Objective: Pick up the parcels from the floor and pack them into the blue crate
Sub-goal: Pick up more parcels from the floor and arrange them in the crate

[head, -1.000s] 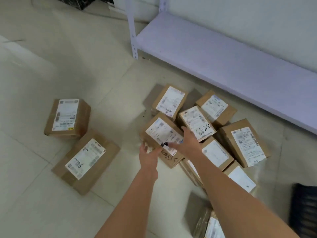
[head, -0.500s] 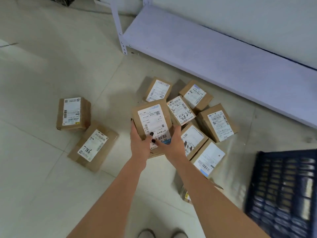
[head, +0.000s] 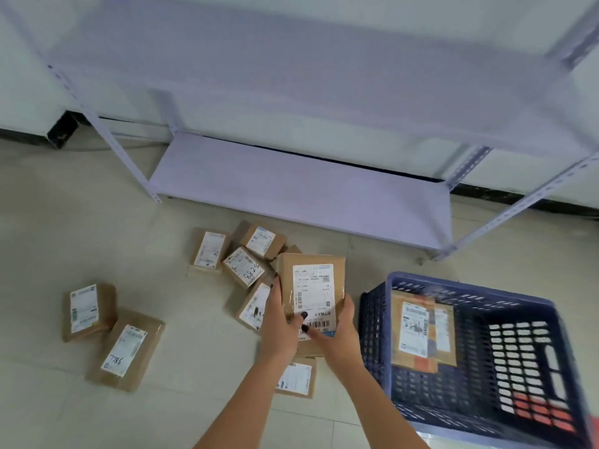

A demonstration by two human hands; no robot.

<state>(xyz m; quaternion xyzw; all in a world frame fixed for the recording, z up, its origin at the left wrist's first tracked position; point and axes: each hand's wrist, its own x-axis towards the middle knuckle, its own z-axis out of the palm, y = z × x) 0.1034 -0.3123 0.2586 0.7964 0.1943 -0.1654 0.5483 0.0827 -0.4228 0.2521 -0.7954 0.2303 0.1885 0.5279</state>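
A pale metal shelving unit (head: 301,196) stands against the wall, its bottom shelf bare. Before it, on the tiled floor (head: 39,241), sits the blue crate (head: 531,413) at the right, latticed walls, holding one labelled parcel in the crate (head: 421,335) lying flat against its left side. Left of the crate a cluster of parcels (head: 246,264) lies on the floor, labels up, and two more parcels (head: 107,335) lie well apart at the far left. The held parcel (head: 311,286) is lifted above the cluster, just beside the crate's left wall. The left hand (head: 280,325) and right hand (head: 337,332) grip its near end, fingers curled round its sides, thumbs on the label.
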